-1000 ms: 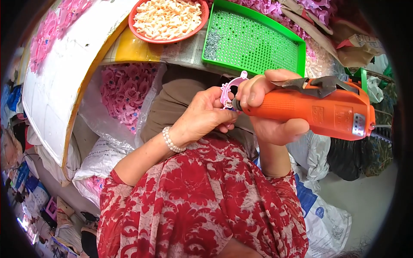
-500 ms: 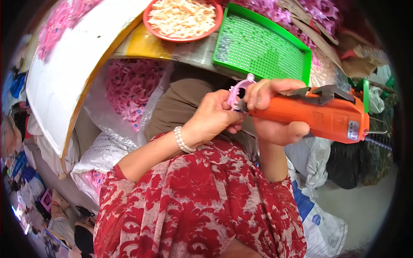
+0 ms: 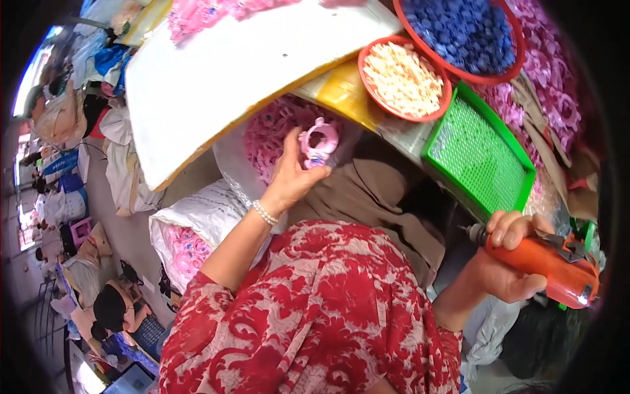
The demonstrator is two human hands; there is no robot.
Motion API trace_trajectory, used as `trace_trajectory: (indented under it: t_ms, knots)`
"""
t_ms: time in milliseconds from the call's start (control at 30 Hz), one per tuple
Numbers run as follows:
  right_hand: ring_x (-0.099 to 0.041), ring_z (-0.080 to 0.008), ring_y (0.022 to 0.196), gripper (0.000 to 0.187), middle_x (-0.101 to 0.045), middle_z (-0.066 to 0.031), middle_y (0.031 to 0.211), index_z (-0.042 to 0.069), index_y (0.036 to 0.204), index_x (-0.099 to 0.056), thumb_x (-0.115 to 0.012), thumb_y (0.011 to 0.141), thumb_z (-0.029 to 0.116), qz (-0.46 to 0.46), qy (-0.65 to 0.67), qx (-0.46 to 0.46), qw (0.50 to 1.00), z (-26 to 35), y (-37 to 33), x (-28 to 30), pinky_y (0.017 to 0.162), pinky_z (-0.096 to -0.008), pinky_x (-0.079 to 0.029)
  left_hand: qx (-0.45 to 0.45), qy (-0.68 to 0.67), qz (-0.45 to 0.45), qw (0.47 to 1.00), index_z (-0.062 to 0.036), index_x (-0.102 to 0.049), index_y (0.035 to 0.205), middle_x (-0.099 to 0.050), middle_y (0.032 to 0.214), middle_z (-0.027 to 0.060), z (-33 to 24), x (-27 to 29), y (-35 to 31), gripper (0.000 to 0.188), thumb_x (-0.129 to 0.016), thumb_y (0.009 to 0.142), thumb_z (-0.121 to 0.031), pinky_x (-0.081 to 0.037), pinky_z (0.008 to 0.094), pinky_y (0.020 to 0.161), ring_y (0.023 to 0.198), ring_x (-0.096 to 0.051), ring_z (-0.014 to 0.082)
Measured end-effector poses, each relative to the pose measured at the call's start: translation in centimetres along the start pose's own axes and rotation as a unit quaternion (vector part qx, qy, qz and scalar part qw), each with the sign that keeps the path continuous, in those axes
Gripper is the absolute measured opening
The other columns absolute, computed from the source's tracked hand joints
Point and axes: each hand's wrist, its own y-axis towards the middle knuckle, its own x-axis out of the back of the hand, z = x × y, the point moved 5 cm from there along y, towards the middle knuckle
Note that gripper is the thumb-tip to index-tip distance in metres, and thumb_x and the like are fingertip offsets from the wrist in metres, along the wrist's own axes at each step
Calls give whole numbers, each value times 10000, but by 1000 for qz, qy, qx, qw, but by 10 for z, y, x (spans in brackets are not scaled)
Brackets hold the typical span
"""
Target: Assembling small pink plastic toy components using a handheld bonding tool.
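Note:
My left hand [image 3: 289,174] is closed around a pink plastic ring-shaped piece [image 3: 320,154] with small ear-like knobs and a blue spot. It holds the piece just over a clear plastic bag [image 3: 231,154] filled with similar pink pieces [image 3: 261,138]. Out to the right, my right hand [image 3: 502,272] grips an orange electric screwdriver [image 3: 548,259], its tip pointing left and apart from the pink piece. A strap or clip runs along the tool's top.
A white board [image 3: 243,85] slants across the upper left. Beyond my lap stand a red bowl [image 3: 363,62] of cream pieces, a larger red bowl [image 3: 520,39] of blue pieces and a green perforated tray [image 3: 482,171]. A white sack [image 3: 216,207] sits by my left arm.
My hands have moved apart: the left took the pink piece away from the screwdriver to the bag, and the right drew the screwdriver right and down. The view has shifted too.

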Motion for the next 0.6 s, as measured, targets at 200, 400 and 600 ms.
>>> trace_trajectory:
  t_ms: [200,400,600]
  knots:
    - [-444,-145,614,710,-473,-38,703,4,1185,-429,-530,801,592,-10,-23,-30,999,-22,-7,0,616,-292,-379,-60,327,-4,943,44,-511,1147,-537,1127,226,-19,39,-11,565,-694,708,-261,-461,366,843,993,-569,304]
    - [-455,-137,614,723,-471,-40,697,-23,1177,-402,-528,808,586,-30,-65,-54,996,-31,-4,10,606,-277,-392,-244,305,-142,909,-23,-648,959,-625,665,68,-160,73,1,209,-640,753,-50,-476,230,564,577,-584,110]
    - [-444,-134,562,719,-476,-51,689,-25,1157,-409,-593,785,562,-66,-55,-53,995,-30,-5,18,564,-272,-391,-285,408,-321,806,-3,-640,921,-652,843,183,-190,236,146,254,-566,778,-199,-497,357,689,749,-637,284]
